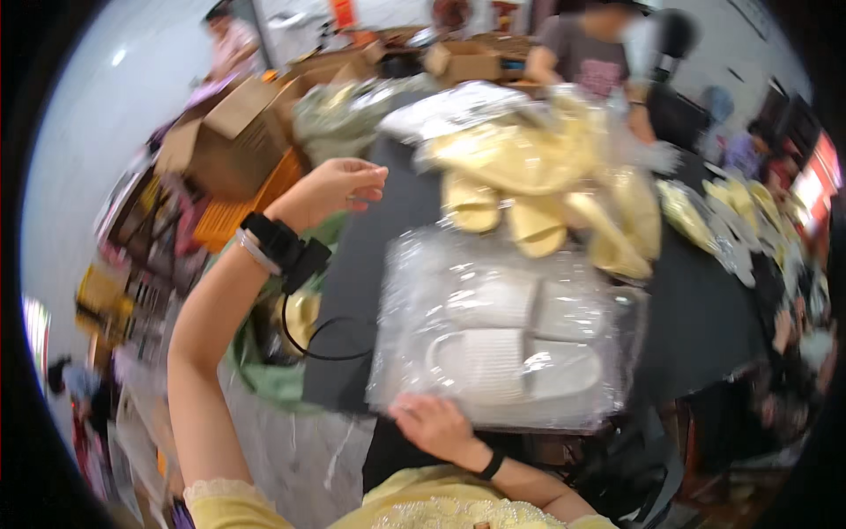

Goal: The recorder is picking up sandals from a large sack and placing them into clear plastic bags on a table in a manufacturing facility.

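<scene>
- Clock face read from view centre.
- Left hand [348, 187]: held raised at 10–11 o'clock, over the table's left side, well apart from the bags; fingers half curled, blurred; whether anything thin is pinched cannot be told.
- Left wrist: black device [286, 254] strapped on; thin black cable [328, 356] looped below, at 7–8 o'clock.
- Right hand [434, 429]: laid at 6 o'clock on the near-left corner of the clear plastic bags; fingers extended, plastic touched; whether the edge is gripped cannot be told. Black band [491, 465] worn.
- Clear plastic bags [407, 326]: placed flat at 4–5 o'clock, at the near table edge; white slippers [493, 366] seen through the film.
- Yellow slippers [538, 231]: heaped at 1–2 o'clock just beyond the bags, some wrapped in film.
- Dark table [705, 331]: more bagged footwear [738, 220] spread at 3 o'clock.
- Green sack [264, 379]: set at 8 o'clock, beside the table.
- Cardboard box [220, 145]: left open at 10 o'clock, near an orange crate [256, 201].
- Co-worker [586, 57]: seen standing at 1 o'clock, across the table.
</scene>
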Motion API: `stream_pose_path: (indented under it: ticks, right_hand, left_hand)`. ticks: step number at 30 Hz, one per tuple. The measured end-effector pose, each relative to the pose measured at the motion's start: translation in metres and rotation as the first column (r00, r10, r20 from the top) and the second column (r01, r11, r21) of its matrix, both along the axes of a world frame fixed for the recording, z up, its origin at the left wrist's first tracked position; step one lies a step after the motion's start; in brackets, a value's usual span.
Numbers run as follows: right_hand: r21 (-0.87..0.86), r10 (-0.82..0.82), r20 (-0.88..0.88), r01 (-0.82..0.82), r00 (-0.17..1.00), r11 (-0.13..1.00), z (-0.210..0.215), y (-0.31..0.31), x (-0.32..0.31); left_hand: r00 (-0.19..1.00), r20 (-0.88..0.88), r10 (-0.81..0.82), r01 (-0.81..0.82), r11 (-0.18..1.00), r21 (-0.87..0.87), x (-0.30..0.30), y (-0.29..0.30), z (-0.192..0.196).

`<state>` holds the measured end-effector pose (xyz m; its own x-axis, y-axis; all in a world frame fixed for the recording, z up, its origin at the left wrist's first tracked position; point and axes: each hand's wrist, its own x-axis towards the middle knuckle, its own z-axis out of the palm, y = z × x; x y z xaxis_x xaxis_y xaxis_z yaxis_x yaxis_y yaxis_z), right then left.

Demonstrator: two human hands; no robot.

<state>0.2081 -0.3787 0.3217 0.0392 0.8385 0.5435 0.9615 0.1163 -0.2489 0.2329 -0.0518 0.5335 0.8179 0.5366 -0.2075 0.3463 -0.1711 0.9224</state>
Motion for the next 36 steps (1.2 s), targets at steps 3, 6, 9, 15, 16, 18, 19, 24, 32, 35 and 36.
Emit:
stream_pose_path:
  ticks: [3,6,9,15,16,18,19,24,32,35,36]
  right_hand:
    - [-0.023,-0.013,0.009,0.013,1.0,1.0,0.0,0.002,0.003]
    - [-0.034,-0.024,0.03,0.025,0.999,0.999,0.002,0.006,0.0]
    - [-0.049,-0.018,0.044,0.02,0.999,0.999,0.005,0.009,-0.006]
    - [-0.133,0.008,0.047,-0.002,0.999,0.991,0.006,0.01,-0.005]
    - [-0.136,-0.001,0.055,0.009,0.998,0.991,0.005,0.01,-0.004]
    - [-0.149,-0.034,0.092,0.048,0.995,0.988,0.007,0.012,-0.001]
    - [-0.165,-0.047,0.11,0.064,0.993,0.984,0.009,0.013,-0.002]
    - [-0.224,-0.068,0.113,0.092,0.991,0.97,-0.001,0.011,0.002]
    - [-0.042,0.038,0.196,-0.031,0.98,0.999,-0.003,0.013,0.007]
    - [-0.081,0.091,0.193,-0.076,0.977,0.994,-0.002,0.008,0.01]
    - [-0.101,0.129,0.199,-0.111,0.972,0.989,-0.004,0.008,0.011]
  left_hand:
    - [0.986,-0.023,0.168,-0.168,0.985,-0.039,-0.103,0.033,-0.019]
    - [0.936,-0.104,0.335,-0.345,0.934,-0.091,-0.22,0.056,-0.068]
    - [0.841,-0.172,0.513,-0.538,0.829,-0.156,-0.317,0.065,-0.148]
    - [0.662,-0.272,0.699,-0.715,0.48,-0.508,-0.376,0.065,-0.337]
    - [0.617,-0.33,0.715,-0.753,0.413,-0.512,-0.37,0.066,-0.371]
    - [0.531,-0.351,0.771,-0.76,0.251,-0.599,-0.329,0.067,-0.426]
    - [0.513,-0.323,0.795,-0.736,0.214,-0.643,-0.309,0.067,-0.453]
    - [0.314,-0.515,0.798,-0.685,-0.185,-0.705,-0.246,0.061,-0.57]
    - [0.346,-0.411,0.843,-0.546,-0.175,-0.82,-0.229,0.056,-0.612]
    - [0.273,-0.482,0.832,-0.697,-0.174,-0.696,-0.233,0.058,-0.612]
    - [0.266,-0.482,0.835,-0.699,-0.177,-0.692,-0.232,0.058,-0.61]
